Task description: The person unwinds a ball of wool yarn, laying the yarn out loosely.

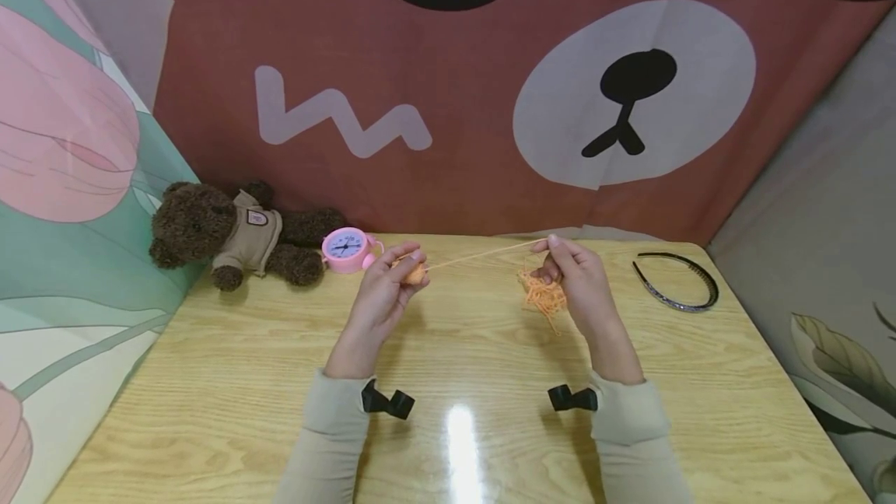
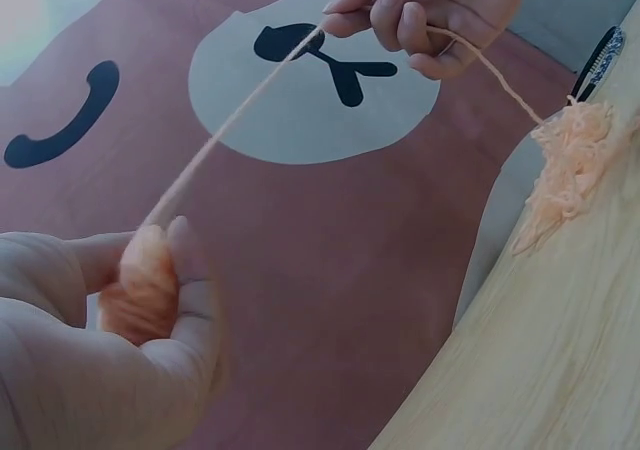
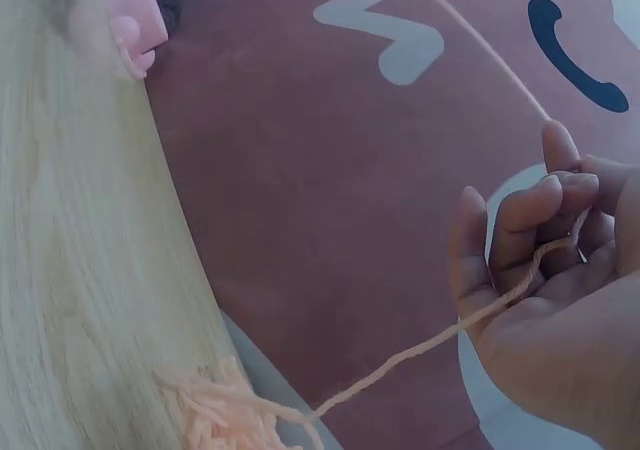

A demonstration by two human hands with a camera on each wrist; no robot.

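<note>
My left hand [image 1: 381, 286] grips a small orange yarn ball [image 2: 143, 295] between thumb and fingers. A strand of yarn [image 1: 483, 255] runs taut from the ball to my right hand [image 1: 581, 282], which pinches it between thumb and forefinger. In the right wrist view the strand crosses the palm of that hand [image 3: 570, 280], its other fingers loosely bent, and trails down to a loose heap of yarn [image 3: 225, 410]. The heap [image 1: 544, 294] lies on the table just below and left of the right hand in the head view.
At the table's back left, a brown teddy bear [image 1: 248, 236] in a beige shirt lies beside a pink alarm clock [image 1: 344, 250]. A dark headband [image 1: 715, 290] lies at the right. Behind the wooden table [image 1: 462, 364] hangs a reddish cloth [image 1: 336, 29] printed with a bear face.
</note>
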